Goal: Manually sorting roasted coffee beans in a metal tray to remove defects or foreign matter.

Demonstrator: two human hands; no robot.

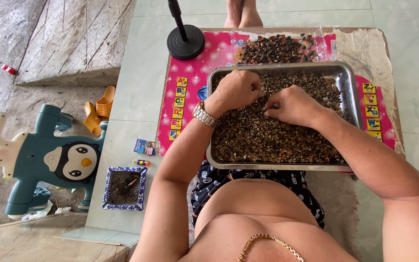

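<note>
Sorting in progress, mid-frame: picking through small brown seeds (267, 131) filling metal tray (346, 77) on pink mat (190, 73). Left hand (233, 90) curling loosely into the pile; right hand (292, 104) pinching fingertips (269, 109) together, contents hidden. Next, judging: lifting out the pinched piece cleanly. Darker heap (277, 48) lying beyond, upper centre.

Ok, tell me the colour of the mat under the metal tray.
Bright pink mat with pale hearts and yellow letter squares, seen in the head view.
</note>
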